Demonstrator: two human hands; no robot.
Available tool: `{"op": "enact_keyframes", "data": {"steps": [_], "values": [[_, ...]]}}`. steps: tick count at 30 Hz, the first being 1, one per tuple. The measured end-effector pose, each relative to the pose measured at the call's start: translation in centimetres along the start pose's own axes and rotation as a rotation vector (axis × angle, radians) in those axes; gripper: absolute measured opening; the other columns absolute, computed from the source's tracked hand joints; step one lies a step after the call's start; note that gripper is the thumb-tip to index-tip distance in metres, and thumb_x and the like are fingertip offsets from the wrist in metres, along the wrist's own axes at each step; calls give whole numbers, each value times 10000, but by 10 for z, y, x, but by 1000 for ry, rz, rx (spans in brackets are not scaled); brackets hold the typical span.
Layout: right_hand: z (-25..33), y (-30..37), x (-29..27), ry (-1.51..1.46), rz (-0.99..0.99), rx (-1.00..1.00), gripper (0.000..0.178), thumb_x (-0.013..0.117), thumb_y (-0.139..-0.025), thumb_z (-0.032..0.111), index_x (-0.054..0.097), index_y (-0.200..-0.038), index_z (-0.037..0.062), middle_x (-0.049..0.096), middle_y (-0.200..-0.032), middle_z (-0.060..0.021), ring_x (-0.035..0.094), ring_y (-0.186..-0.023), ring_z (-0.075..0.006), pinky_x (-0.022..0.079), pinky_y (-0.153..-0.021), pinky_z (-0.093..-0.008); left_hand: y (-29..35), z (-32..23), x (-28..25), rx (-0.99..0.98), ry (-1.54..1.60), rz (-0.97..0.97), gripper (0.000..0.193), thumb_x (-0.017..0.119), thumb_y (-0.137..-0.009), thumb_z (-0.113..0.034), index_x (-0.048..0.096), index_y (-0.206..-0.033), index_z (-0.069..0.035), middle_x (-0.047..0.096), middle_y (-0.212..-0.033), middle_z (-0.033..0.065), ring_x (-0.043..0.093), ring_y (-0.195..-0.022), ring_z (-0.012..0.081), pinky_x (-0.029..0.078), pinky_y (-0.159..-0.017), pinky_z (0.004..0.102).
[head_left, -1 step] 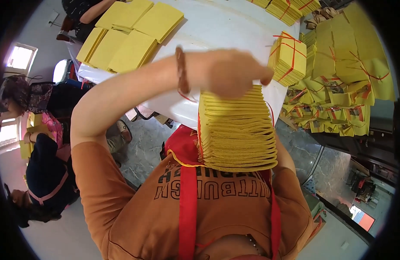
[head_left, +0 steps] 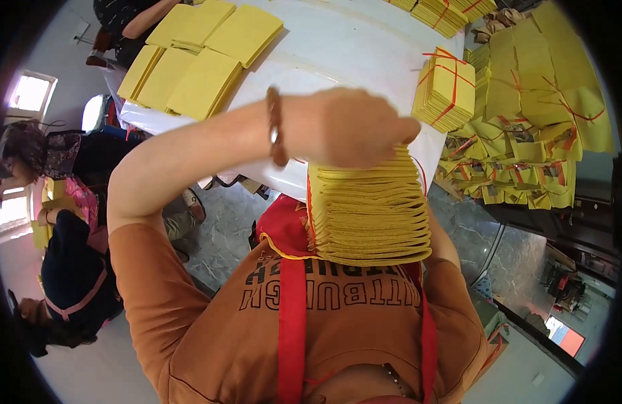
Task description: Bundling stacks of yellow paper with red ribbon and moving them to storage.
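Observation:
A thick stack of folded yellow paper [head_left: 371,215] is in front of my chest, its layered folds facing me. Red string [head_left: 310,202] runs down its left side, and another red strand [head_left: 421,174] curves off past its upper right. Over the stack's far end is my left hand [head_left: 361,128], back upward and slightly blurred. Its fingers look curled closed, but what they hold is hidden. A brown bracelet [head_left: 275,128] circles that wrist. My right forearm [head_left: 443,239] passes behind the stack's right side, which hides my right hand.
On the white table [head_left: 324,57] lie loose yellow paper piles [head_left: 203,81] at left and a red-tied bundle [head_left: 449,94] at right. More tied bundles [head_left: 526,148] are heaped far right. Other people [head_left: 75,269] work at left; a co-worker's arm [head_left: 149,19] reaches in at top left.
My left hand has moved slightly down and nearer to me over the stack's far end. The bracelet has shifted a little left. The stack has stayed in place.

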State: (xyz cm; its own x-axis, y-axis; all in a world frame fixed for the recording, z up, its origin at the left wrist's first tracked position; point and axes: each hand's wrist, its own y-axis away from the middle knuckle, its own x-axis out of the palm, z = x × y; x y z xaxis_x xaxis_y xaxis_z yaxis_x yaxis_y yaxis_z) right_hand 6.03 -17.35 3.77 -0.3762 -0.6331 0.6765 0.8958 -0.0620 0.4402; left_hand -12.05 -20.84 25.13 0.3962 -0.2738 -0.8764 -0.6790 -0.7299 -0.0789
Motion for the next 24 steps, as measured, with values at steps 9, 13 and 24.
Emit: {"op": "enact_keyframes", "data": {"steps": [9, 13, 24], "values": [[-17, 2, -1, -149, -3, -89, 432, 437, -889, 325, 463, -1187, 13, 521, -1160, -88, 523, -1007, -159, 424, -856, -282, 26, -54, -5, -109, -91, 133, 589, 603, -680, -549, 499, -945, -34, 519, -691, 139, 559, -649, 307, 448, -526, 377], [-20, 4, -2, -205, -10, -125, 436, 436, -889, 328, 459, -1191, 14, 519, -1165, -88, 521, -1012, -159, 422, -858, -283, 27, -48, -8, -138, -154, 186, 715, 642, -616, -567, 487, -1064, -32, 528, -756, 180, 549, -716, 328, 450, -617, 391], [-22, 20, -18, -370, -23, -76, 494, 416, -886, 397, 387, -1264, 79, 469, -1238, -52, 456, -1115, -154, 391, -912, -317, 58, 40, 29, -197, 284, 52, 648, 669, -650, -387, 405, -1140, -55, 550, -889, 159, 571, -805, 285, 445, -681, 373]]}}
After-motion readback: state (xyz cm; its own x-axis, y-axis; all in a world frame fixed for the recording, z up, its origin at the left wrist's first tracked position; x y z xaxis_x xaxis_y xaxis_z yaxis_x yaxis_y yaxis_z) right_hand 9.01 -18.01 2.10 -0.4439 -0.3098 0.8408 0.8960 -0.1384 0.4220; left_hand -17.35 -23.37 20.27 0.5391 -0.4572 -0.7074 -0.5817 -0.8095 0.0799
